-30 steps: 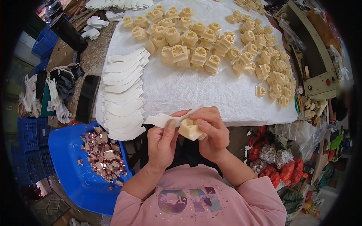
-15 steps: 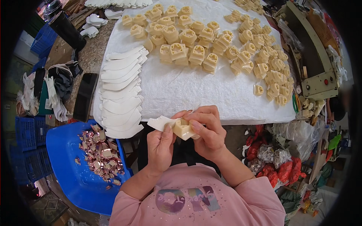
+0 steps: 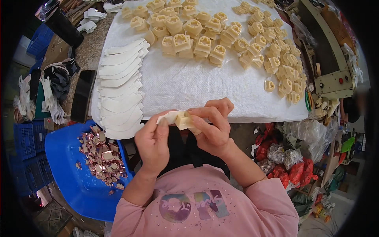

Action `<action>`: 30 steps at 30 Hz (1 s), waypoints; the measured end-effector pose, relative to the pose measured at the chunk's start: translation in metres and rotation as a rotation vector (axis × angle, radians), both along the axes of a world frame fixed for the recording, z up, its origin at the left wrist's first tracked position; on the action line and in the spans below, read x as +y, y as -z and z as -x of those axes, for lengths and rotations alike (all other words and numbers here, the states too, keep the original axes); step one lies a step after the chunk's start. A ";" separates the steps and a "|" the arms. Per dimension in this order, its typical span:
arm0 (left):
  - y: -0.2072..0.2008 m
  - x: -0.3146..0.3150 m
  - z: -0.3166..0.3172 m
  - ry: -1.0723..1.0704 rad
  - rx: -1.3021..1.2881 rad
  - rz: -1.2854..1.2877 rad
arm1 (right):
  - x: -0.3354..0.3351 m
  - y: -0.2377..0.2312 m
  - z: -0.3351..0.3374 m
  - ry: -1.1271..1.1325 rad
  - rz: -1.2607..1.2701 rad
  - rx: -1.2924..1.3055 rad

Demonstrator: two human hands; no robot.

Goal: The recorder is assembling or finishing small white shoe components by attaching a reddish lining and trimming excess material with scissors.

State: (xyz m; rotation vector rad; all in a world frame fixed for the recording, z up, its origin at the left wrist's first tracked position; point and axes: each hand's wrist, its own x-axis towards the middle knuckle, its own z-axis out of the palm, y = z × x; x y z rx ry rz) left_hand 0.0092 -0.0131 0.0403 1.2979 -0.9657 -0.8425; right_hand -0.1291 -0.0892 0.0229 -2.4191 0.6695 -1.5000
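Observation:
In front of the table's near edge, my right hand grips a small cream plastic block that looks like a shoe heel, its fingers wrapped round the right side. A white curved strip of thin, leather-like material lies against the block's left side. My left hand pinches the free end of that strip between thumb and fingers. Part of the strip behind the block is hidden. Similar white strips overlap in a long row at the table's left. Many matching cream heels stand grouped farther back.
A white woven sheet covers the table. Left of it lies a black phone, with a dark cylinder beyond. A blue tub of shiny pinkish metallic pieces sits lower left. Red and clear plastic bags crowd the right side.
Both hands have shifted slightly left, still on the strip and the heel. The left fingers have moved away from the heel toward the strip's free end. The whole view has shifted a little.

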 end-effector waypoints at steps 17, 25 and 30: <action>0.011 -0.001 0.007 0.070 -0.409 -0.038 | 0.006 -0.019 0.006 -0.037 -0.175 0.527; 0.025 0.007 0.001 0.138 -0.157 0.013 | 0.003 -0.002 0.014 -0.045 -0.317 0.344; 0.044 -0.001 -0.001 0.137 -0.029 0.167 | 0.000 -0.002 0.018 -0.245 -0.475 0.154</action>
